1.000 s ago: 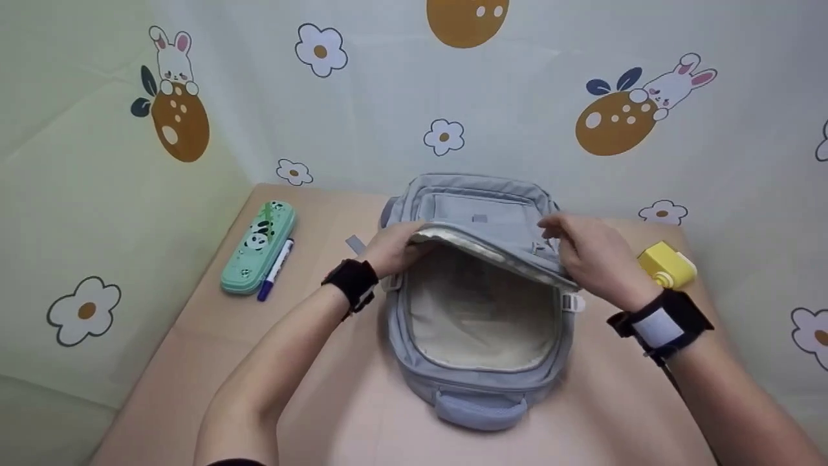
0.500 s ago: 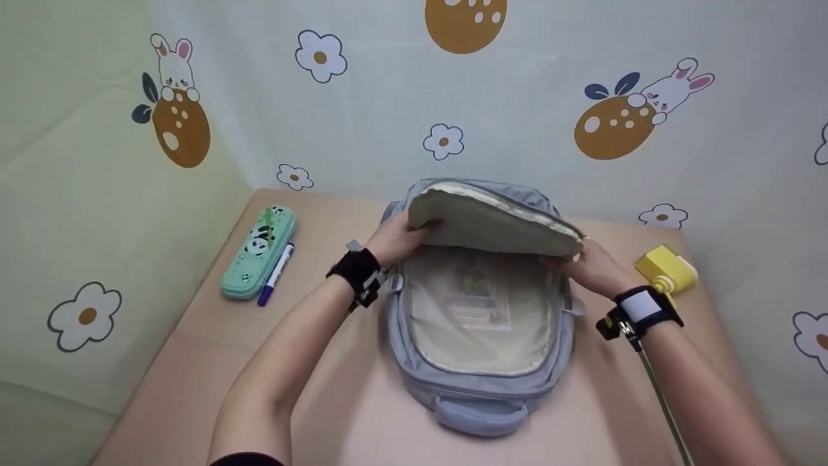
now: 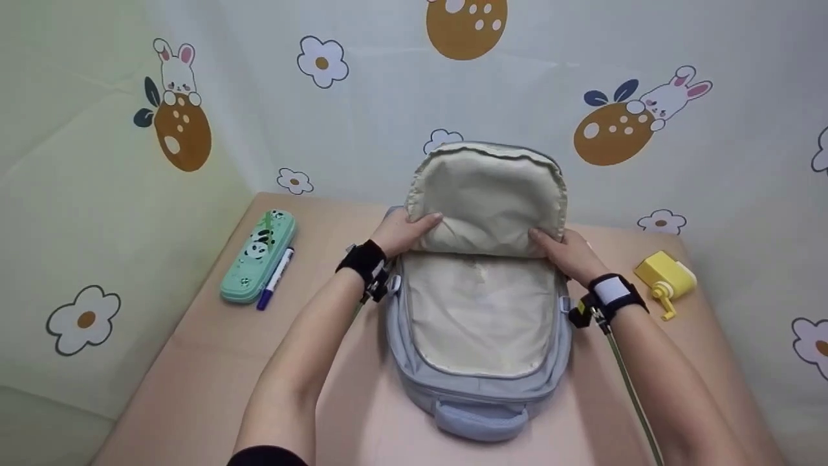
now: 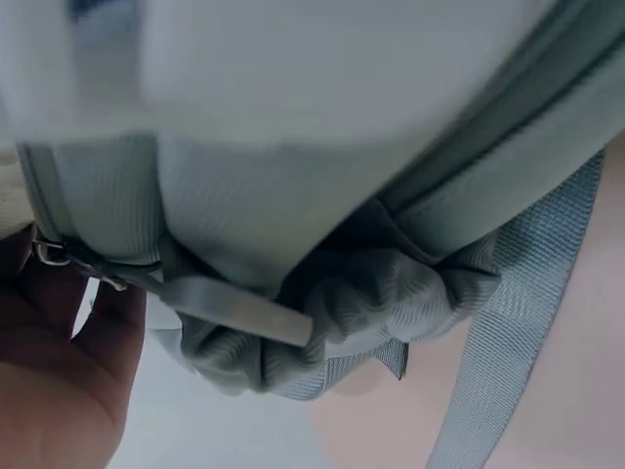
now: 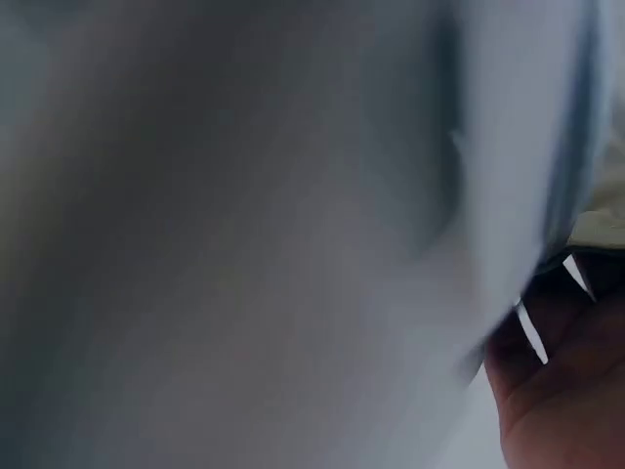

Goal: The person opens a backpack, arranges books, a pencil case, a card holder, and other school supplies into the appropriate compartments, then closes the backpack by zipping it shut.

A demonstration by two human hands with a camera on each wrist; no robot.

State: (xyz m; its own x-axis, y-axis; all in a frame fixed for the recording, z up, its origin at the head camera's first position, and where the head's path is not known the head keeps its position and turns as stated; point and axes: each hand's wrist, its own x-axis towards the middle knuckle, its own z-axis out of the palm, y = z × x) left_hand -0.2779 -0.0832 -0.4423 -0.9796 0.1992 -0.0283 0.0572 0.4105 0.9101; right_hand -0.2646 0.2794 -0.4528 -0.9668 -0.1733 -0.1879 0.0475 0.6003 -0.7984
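Grey backpack (image 3: 479, 388) lying open at the bench (image 3: 194, 362) centre, front flap (image 3: 486, 194) lifted upright.

Backpack flat on its back, carry handle at 6 o'clock, cream lining exposed; flap standing at 12 o'clock. Left hand (image 3: 404, 232) at 10 o'clock of the opening, fingers (image 3: 428, 220) curled over the flap's lower left edge, gripping it. Right hand (image 3: 564, 251) at 2 o'clock, fingers pinching the flap's lower right edge. Green panda pencil case (image 3: 259, 255) at 9 o'clock, purple-capped marker (image 3: 275, 278) just beside it. Yellow hand-crank sharpener (image 3: 666, 279) at 3 o'clock. Right wrist view too blurred to read.
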